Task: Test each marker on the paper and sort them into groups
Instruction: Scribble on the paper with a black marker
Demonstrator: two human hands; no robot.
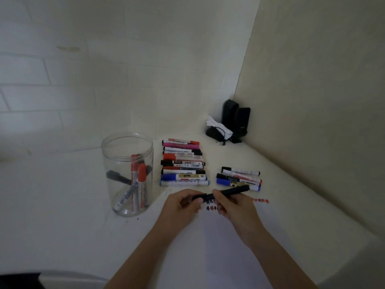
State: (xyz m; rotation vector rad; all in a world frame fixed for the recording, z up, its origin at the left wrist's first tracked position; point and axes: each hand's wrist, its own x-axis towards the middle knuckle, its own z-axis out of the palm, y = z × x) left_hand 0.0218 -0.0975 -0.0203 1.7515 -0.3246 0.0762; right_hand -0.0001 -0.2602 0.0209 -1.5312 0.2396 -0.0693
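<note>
Your fingers (pixel 218 198) on the right hand (pixel 233 205) are curled tight around a black marker (pixel 233 190), near its front end. The fingers of your left hand (pixel 181 204) pinch the cap (pixel 199 197) at the tip. The two hands are almost touching, just above the paper (pixel 218 247) on the desk (pixel 62 205). I cannot tell if the cap is coming off or going on.

The marker is light, hard and smooth, so it can slip. Hold the fat body with one hand and the cap with the other, and move them in a straight line.

Both your arms reach forward from the bottom of the view and meet in the middle. The marker's back end points right and a little up.

Behind your hands there is a long row of markers (pixel 183 163) and a small group (pixel 239 177) to the right. More markers stand in a clear jar (pixel 127 174) on the left. Small red and black test marks (pixel 260 200) show on the paper.
</note>
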